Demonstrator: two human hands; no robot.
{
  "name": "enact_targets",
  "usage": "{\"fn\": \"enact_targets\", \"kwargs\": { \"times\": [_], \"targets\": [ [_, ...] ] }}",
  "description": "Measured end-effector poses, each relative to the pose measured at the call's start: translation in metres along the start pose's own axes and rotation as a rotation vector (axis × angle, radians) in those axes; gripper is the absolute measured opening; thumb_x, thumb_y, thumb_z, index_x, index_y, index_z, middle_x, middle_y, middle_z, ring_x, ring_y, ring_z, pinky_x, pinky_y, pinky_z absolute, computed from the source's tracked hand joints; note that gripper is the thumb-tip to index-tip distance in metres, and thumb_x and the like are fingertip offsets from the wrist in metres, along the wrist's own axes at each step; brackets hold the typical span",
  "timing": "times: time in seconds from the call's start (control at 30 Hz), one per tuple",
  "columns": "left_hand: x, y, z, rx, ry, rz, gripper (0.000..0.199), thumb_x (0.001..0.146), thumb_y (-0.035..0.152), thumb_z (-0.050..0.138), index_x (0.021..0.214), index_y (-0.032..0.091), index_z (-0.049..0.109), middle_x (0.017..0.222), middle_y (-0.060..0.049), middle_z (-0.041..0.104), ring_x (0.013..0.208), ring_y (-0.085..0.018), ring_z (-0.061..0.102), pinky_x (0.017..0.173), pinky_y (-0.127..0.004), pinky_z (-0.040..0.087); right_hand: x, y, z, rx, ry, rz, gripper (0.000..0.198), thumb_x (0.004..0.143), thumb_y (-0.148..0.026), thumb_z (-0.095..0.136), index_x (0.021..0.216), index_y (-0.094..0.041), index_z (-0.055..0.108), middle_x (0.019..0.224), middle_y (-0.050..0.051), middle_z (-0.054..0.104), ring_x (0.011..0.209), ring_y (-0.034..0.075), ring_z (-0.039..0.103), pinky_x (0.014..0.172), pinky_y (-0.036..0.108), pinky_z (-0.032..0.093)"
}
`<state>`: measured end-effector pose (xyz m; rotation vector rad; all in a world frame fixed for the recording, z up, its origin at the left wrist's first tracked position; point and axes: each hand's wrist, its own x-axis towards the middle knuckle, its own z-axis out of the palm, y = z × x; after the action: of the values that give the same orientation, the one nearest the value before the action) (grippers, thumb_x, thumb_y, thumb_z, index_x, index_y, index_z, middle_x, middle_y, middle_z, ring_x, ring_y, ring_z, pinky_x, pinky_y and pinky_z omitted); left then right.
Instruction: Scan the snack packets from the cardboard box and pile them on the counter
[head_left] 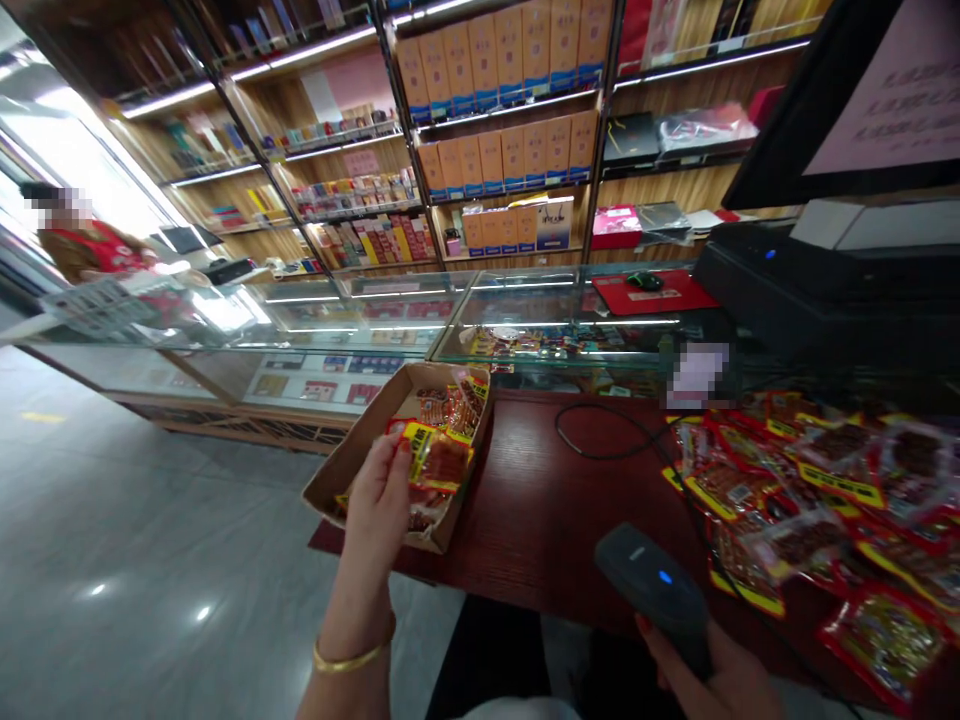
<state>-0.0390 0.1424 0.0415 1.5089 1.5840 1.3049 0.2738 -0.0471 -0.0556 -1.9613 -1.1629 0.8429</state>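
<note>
My left hand pinches the edge of a yellow and red snack packet over an open cardboard box. More packets with reddish-brown contents lie inside the box, which rests at the left end of the dark red tabletop. Wrapped in my right hand is a dark barcode scanner with a blue light on top, held low over the table's front edge. To its right spreads a large heap of similar packets.
A black cable loops on the tabletop. Behind stands a glass display counter carrying a red mat with a mouse. A monitor looms at upper right. Another person stands far left beside a grey basket.
</note>
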Motion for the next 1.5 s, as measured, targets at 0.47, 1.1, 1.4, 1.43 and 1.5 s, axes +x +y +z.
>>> {"fn": "enact_targets", "kwargs": {
  "times": [0.47, 1.1, 1.4, 1.43, 1.5],
  "targets": [
    [-0.082, -0.071, 0.113, -0.400, -0.316, -0.370, 0.039, 0.081, 0.043, 0.073, 0.110, 0.019, 0.065, 0.103, -0.011, 0.074, 0.097, -0.030, 0.074, 0.086, -0.053, 0.063, -0.026, 0.002, -0.003, 0.069, 0.164, 0.068, 0.049, 0.081, -0.071, 0.061, 0.083, -0.023, 0.072, 0.063, 0.002, 0.072, 0.060, 0.023, 0.067, 0.064, 0.031, 0.052],
    [-0.110, -0.072, 0.078, 0.656, -0.918, 0.534, 0.072, 0.080, 0.022, 0.084, 0.146, 0.034, 0.056, 0.156, -0.008, 0.054, 0.145, -0.038, 0.046, 0.116, -0.061, 0.033, -0.035, 0.002, 0.000, 0.059, 0.123, 0.043, 0.039, 0.085, -0.061, 0.060, 0.081, -0.024, 0.071, 0.061, 0.002, 0.071, 0.059, 0.023, 0.067, 0.062, 0.032, 0.051],
    [-0.075, -0.045, 0.066, 0.076, -0.790, 0.138, 0.038, 0.099, 0.021, 0.049, 0.132, 0.018, 0.068, 0.117, -0.005, 0.079, 0.105, -0.022, 0.073, 0.093, -0.028, 0.054, -0.043, 0.010, 0.010, 0.028, 0.155, -0.064, 0.039, 0.084, -0.061, 0.064, 0.073, -0.025, 0.070, 0.063, 0.004, 0.072, 0.061, 0.024, 0.068, 0.064, 0.032, 0.055],
    [-0.069, -0.042, 0.069, 0.060, -0.838, 0.161, 0.044, 0.094, 0.016, 0.053, 0.136, 0.019, 0.065, 0.122, -0.005, 0.077, 0.111, -0.023, 0.071, 0.098, -0.029, 0.052, -0.044, 0.010, 0.011, 0.025, 0.144, -0.078, 0.038, 0.084, -0.061, 0.065, 0.072, -0.025, 0.070, 0.061, 0.003, 0.072, 0.059, 0.024, 0.067, 0.064, 0.032, 0.055],
    [-0.059, -0.037, 0.073, 0.081, -0.933, 0.222, 0.058, 0.085, 0.008, 0.055, 0.141, 0.020, 0.062, 0.129, -0.004, 0.075, 0.117, -0.024, 0.070, 0.104, -0.029, 0.049, -0.047, 0.009, 0.014, 0.020, 0.119, -0.096, 0.036, 0.083, -0.059, 0.065, 0.072, -0.025, 0.071, 0.060, 0.003, 0.071, 0.058, 0.024, 0.067, 0.064, 0.032, 0.056]
  ]
}}
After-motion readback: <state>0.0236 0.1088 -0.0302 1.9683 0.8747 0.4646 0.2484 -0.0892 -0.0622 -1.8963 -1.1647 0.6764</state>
